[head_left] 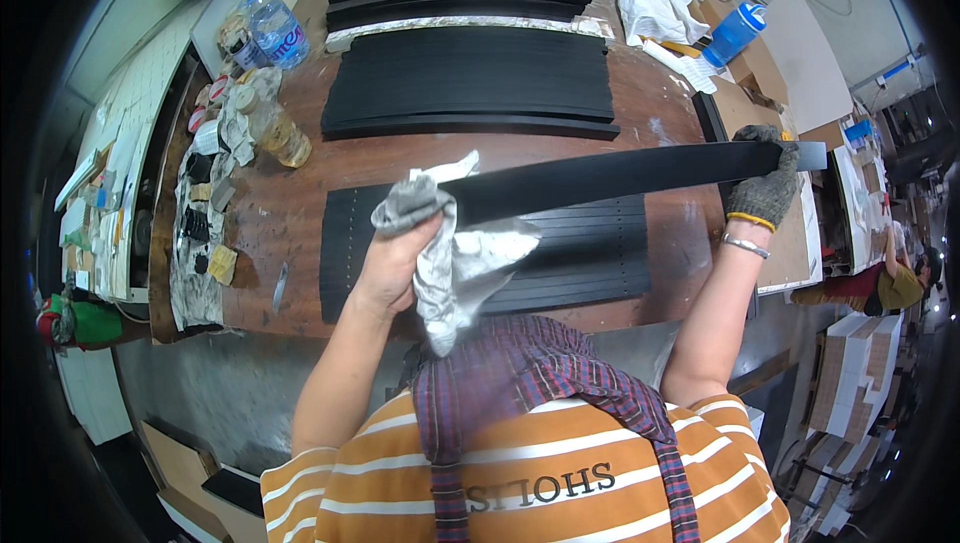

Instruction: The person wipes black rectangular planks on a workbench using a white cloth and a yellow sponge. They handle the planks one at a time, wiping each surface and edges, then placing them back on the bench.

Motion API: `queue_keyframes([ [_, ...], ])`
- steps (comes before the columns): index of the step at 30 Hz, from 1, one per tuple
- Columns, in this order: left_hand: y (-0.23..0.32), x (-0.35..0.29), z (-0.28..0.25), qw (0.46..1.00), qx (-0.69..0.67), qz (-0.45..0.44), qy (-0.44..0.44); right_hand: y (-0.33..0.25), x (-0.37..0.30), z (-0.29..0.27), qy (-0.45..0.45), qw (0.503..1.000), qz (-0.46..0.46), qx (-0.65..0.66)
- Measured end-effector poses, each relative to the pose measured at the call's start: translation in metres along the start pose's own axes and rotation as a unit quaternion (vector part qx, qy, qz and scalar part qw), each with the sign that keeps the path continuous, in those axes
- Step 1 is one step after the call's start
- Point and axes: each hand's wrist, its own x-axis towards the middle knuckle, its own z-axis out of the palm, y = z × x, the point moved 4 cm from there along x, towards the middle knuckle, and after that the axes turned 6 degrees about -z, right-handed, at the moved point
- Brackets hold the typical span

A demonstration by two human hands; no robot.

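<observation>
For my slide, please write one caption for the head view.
Left hand wipes long black strip with grey rag; gloved right hand holds its end.

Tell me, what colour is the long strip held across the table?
Black, seen best in the head view: the long strip runs between the left hand and the gloved right hand.

The scene is evenly and fairly brightly lit from overhead, with no hard shadows on the worn brown wooden worktop (660, 103). Soft sheen shows on the long flat black strip (600, 175) and on the far stacks of black curved slats (470, 93), whose upper faces catch pale glare. The crumpled grey-white cloth (455, 268) is bright, close to washed out. Fisheye distortion bends the tabletop's edges strongly, and a dark vignette swallows the corners. Detail stays sharp at the centre and softens towards the left and right rims.
</observation>
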Motion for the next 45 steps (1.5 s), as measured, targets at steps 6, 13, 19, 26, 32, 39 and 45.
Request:
queue_keyframes([
  [6, 0.002, 0.016, 0.05, 0.936, 0.349, 0.027, -0.041, 0.083, -0.085, 0.047, -0.161, 0.952, 0.199, 0.165],
  [13, 0.059, 0.008, -0.059, 0.617, 0.781, 0.027, 0.096, 0.106, -0.066, 0.028, -0.079, 0.967, 0.239, 0.034],
  [19, 0.166, -0.086, -0.242, 0.398, 0.795, 0.096, 0.447, 0.119, -0.082, 0.031, -0.097, 0.956, 0.277, -0.014],
  [26, 0.178, -0.145, -0.365, 0.405, 0.746, 0.007, 0.529, 0.133, -0.095, 0.056, -0.1, 0.951, 0.29, 0.032],
  [32, 0.117, -0.084, -0.145, 0.735, 0.548, 0.224, 0.33, 0.121, -0.106, 0.082, -0.098, 0.961, 0.247, 0.081],
  [39, 0.056, -0.032, 0.024, 0.734, 0.556, 0.379, 0.092, 0.096, -0.109, 0.085, -0.057, 0.981, 0.169, 0.076],
  [45, 0.027, -0.047, 0.053, 0.648, 0.635, 0.419, -0.022, 0.076, -0.107, 0.07, -0.037, 0.977, 0.176, 0.11],
])
